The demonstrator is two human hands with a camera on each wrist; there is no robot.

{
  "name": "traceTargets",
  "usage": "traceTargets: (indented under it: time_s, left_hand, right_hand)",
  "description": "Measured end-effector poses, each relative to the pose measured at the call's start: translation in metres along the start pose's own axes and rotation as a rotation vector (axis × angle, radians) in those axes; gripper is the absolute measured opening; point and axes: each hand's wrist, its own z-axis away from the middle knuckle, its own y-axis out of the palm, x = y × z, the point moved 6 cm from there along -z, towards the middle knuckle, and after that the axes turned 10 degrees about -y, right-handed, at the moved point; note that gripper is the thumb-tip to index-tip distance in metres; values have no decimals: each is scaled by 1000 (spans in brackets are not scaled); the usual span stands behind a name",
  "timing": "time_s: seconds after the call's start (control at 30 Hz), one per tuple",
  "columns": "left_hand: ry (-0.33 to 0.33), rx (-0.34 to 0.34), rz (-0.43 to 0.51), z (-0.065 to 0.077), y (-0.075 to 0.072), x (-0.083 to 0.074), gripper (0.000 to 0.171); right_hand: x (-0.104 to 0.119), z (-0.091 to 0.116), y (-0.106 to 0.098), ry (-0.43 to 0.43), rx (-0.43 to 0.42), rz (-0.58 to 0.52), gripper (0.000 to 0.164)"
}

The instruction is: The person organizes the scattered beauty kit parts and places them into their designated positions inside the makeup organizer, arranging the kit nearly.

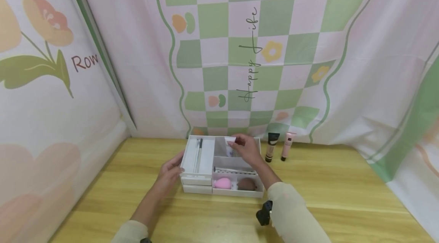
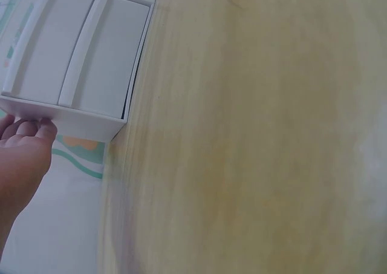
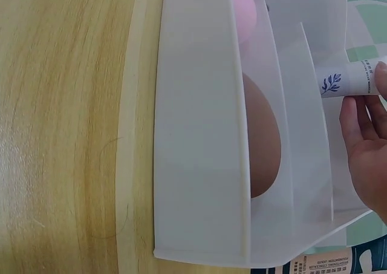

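Note:
A white desk organizer [image 1: 238, 193] stands on the table. In its back right compartment my right hand [image 1: 247, 150] pinches a white tube [image 3: 347, 79] with a blue leaf print, held upright and partly inside. My left hand [image 1: 170, 172] rests against the organizer's left side; in the left wrist view its fingertips touch the side wall [image 2: 91, 124] beside two drawers [image 2: 109, 53]. A pink makeup sponge [image 1: 223, 183] and a brown rounded sponge [image 1: 247, 184] lie in the front compartments. On the left top tray lies a thin dark-tipped brush [image 1: 199, 151].
To the right of the organizer, a black-capped tube [image 1: 271, 147] and a pink tube [image 1: 287, 147] stand on the wooden table [image 1: 329, 189]. A patterned curtain [image 1: 247, 63] hangs close behind the organizer. A white printed panel [image 1: 51, 121] closes off the left side.

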Motion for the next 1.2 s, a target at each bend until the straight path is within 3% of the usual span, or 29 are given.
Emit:
traceTargets:
  time_s: [0.13, 0.27, 0.63, 0.87, 1.2]
  left_hand:
    - [1, -7, 3, -1, 0, 0, 72]
    - [-2, -16, -3, 0, 0, 0, 72]
    - [7, -3, -3, -1, -1, 1, 72]
    - [6, -4, 2, -1, 0, 1, 72]
    - [13, -15, 3, 1, 1, -1, 73]
  right_hand:
    - [23, 5, -1, 1, 23, 10, 25]
    - [27, 7, -1, 10, 31, 10, 28]
    - [-14, -4, 2, 2, 23, -16, 30]
    - [-21, -4, 1, -3, 20, -16, 31]
    - [-20, -3, -10, -60, 0, -105, 34]
